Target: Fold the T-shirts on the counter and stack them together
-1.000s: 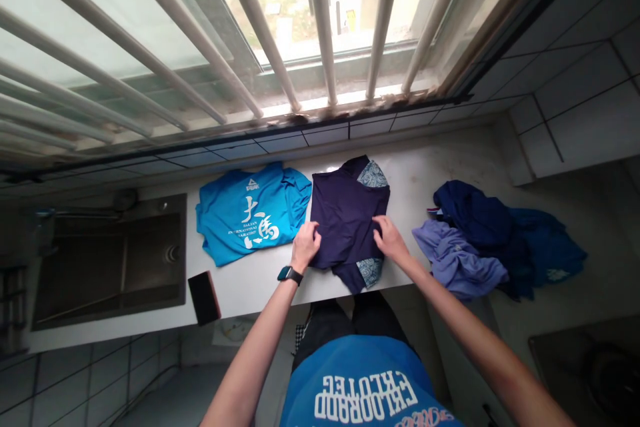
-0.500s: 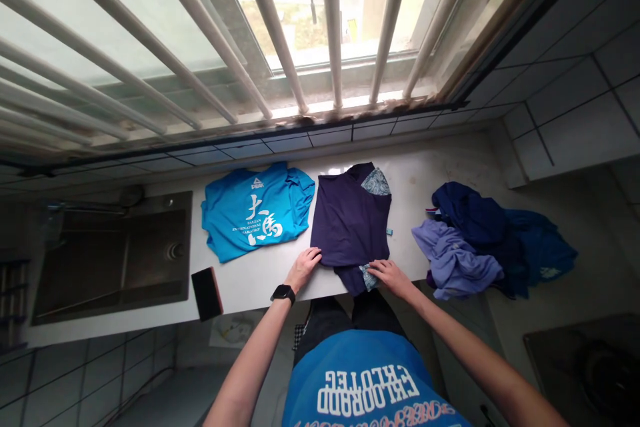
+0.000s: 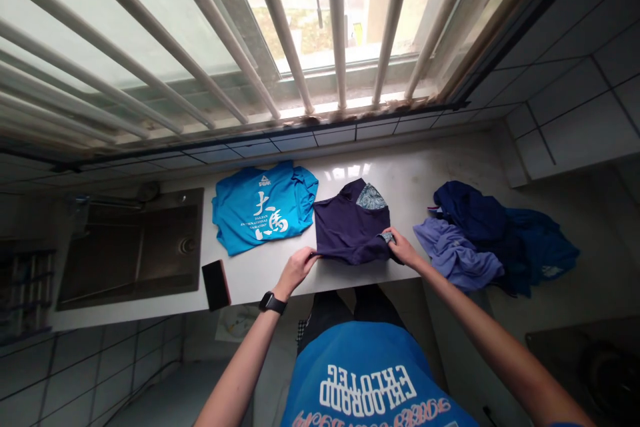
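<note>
In the head view, the navy T-shirt (image 3: 350, 227) with a paisley panel lies folded over on the white counter (image 3: 415, 173), at 12 o'clock from the person's lap. The left hand (image 3: 296, 271), a black smartwatch (image 3: 273, 303) on its wrist, has its fingers (image 3: 307, 256) pinching the shirt's 8 o'clock edge. The right hand (image 3: 404, 250) has its fingers (image 3: 389, 237) pinching the 4 o'clock corner. A bright blue marathon T-shirt (image 3: 263, 210) lies at the navy shirt's 9 o'clock, a heap of blue and lilac clothes (image 3: 500, 240) at 3 o'clock.
</note>
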Tool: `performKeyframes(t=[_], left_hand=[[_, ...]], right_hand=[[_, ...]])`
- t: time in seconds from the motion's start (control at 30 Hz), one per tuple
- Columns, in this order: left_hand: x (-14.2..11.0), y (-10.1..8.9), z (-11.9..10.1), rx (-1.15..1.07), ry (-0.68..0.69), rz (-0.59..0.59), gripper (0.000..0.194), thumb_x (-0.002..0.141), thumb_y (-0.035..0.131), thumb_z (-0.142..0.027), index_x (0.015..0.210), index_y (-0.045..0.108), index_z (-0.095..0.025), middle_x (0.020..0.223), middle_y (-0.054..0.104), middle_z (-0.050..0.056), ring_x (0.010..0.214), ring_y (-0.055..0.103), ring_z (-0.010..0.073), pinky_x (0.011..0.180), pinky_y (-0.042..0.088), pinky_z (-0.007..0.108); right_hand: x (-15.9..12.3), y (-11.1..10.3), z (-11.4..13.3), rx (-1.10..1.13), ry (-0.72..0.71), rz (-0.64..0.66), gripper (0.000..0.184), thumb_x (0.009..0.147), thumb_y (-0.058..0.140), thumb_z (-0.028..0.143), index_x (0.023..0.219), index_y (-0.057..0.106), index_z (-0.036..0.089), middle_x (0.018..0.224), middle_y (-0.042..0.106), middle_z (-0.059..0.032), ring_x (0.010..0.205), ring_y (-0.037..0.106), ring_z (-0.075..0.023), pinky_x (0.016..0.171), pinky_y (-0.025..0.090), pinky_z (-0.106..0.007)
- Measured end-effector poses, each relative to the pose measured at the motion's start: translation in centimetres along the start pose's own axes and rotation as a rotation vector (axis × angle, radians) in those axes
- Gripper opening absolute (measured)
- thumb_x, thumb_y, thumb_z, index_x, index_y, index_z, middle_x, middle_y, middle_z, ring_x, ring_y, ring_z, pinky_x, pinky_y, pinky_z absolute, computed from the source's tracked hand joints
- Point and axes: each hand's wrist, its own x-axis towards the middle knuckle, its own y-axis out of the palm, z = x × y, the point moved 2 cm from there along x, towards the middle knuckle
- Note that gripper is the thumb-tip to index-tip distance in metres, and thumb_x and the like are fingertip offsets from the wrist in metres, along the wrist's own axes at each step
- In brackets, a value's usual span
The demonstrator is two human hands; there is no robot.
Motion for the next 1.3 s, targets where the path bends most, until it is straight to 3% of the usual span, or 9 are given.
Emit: performKeyframes(t=[0.13, 0.27, 0.47, 0.6, 0.73, 0.87, 1.1, 1.2, 1.3], left_hand=[[3.9, -3.0, -1.6, -0.133, -0.022, -0.186, 0.023, 0.097, 0.05, -0.039, 0.089, 0.062, -0.021, 0.09, 0.067, 0.005, 0.087, 0.063, 0.0184, 0.084, 0.051, 0.028], [9.0, -4.3, -1.7, -0.177, -0.153, -0.362, 0.025, 0.098, 0.05, -0.042, 0.088, 0.059, -0.021, 0.081, 0.063, 0.001, 0.078, 0.058, 0.0153, 0.077, 0.048, 0.024], [15.4, -2.7, 0.2, -0.117, -0.345, -0.458, 0.025, 0.095, 0.052, -0.025, 0.117, 0.057, -0.014, 0.098, 0.067, 0.01, 0.09, 0.065, 0.0217, 0.086, 0.052, 0.033], [15.3, -0.9, 0.6, 0.034, -0.263, -0.457, 0.037, 0.089, 0.054, -0.015, 0.126, 0.058, -0.011, 0.126, 0.06, 0.021, 0.12, 0.059, 0.0318, 0.106, 0.046, 0.044], [13.4, 1.5, 0.2, 0.221, 0.016, -0.25, 0.043, 0.09, 0.061, -0.024, 0.132, 0.06, -0.015, 0.145, 0.052, 0.02, 0.138, 0.047, 0.0349, 0.116, 0.039, 0.046], [12.1, 3.5, 0.2, 0.281, 0.012, -0.128, 0.064, 0.083, 0.072, -0.033, 0.142, 0.055, -0.016, 0.16, 0.039, 0.019, 0.151, 0.031, 0.038, 0.121, 0.032, 0.047], [9.2, 6.1, -0.5, 0.466, 0.028, -0.072, 0.088, 0.075, 0.079, -0.04, 0.147, 0.046, -0.003, 0.159, 0.036, 0.03, 0.151, 0.025, 0.0463, 0.122, 0.025, 0.053], [7.8, 6.4, 0.4, 0.514, 0.141, -0.057, 0.064, 0.079, 0.072, -0.025, 0.139, 0.054, -0.009, 0.153, 0.045, 0.025, 0.148, 0.034, 0.0403, 0.119, 0.032, 0.049], [7.4, 5.8, 1.5, 0.548, 0.257, -0.074, 0.031, 0.086, 0.055, -0.01, 0.115, 0.064, -0.016, 0.125, 0.065, 0.018, 0.127, 0.057, 0.032, 0.107, 0.044, 0.047]], right_hand=[[5.4, -2.7, 3.7, 0.065, -0.074, 0.028, 0.03, 0.065, 0.072, 0.029, 0.094, 0.064, 0.02, 0.085, 0.069, 0.001, 0.081, 0.061, -0.0188, 0.08, 0.049, -0.027], [11.9, -4.0, 5.5, -0.028, -0.009, -0.13, 0.013, 0.08, 0.064, 0.032, 0.077, 0.065, 0.019, 0.079, 0.069, -0.0029, 0.085, 0.061, -0.0221, 0.087, 0.048, -0.031], [17.5, -2.6, 4.3, -0.33, 0.091, -0.358, 0.034, 0.083, 0.06, 0.023, 0.116, 0.063, 0.013, 0.113, 0.067, -0.0165, 0.109, 0.061, -0.0296, 0.102, 0.046, -0.041], [15.1, -0.8, 2.4, -0.451, -0.018, -0.446, 0.046, 0.084, 0.053, 0.019, 0.13, 0.057, 0.01, 0.126, 0.059, -0.0207, 0.119, 0.056, -0.0308, 0.107, 0.043, -0.044], [9.3, 2.4, 0.4, -0.521, -0.128, -0.461, 0.045, 0.091, 0.051, 0.028, 0.134, 0.057, 0.016, 0.133, 0.053, -0.0193, 0.124, 0.052, -0.0314, 0.106, 0.044, -0.046], [5.6, 4.9, -1.8, -0.625, -0.073, -0.354, 0.048, 0.087, 0.064, 0.032, 0.134, 0.06, 0.021, 0.135, 0.051, -0.0195, 0.126, 0.05, -0.0363, 0.1, 0.047, -0.051], [7.7, 1.9, -0.9, -0.77, -0.089, -0.173, 0.028, 0.09, 0.05, 0.016, 0.106, 0.073, 0.017, 0.119, 0.062, -0.0189, 0.108, 0.058, -0.0307, 0.095, 0.05, -0.044], [7.1, 1.7, -0.1, -0.85, -0.107, -0.219, 0.035, 0.085, 0.052, 0.01, 0.113, 0.072, 0.014, 0.128, 0.062, -0.022, 0.117, 0.057, -0.0334, 0.101, 0.047, -0.047], [5.7, 3.2, 0.3, -0.922, -0.298, -0.133, 0.054, 0.085, 0.05, 0.008, 0.138, 0.061, 0.015, 0.151, 0.05, -0.0191, 0.139, 0.045, -0.0333, 0.112, 0.039, -0.049]])
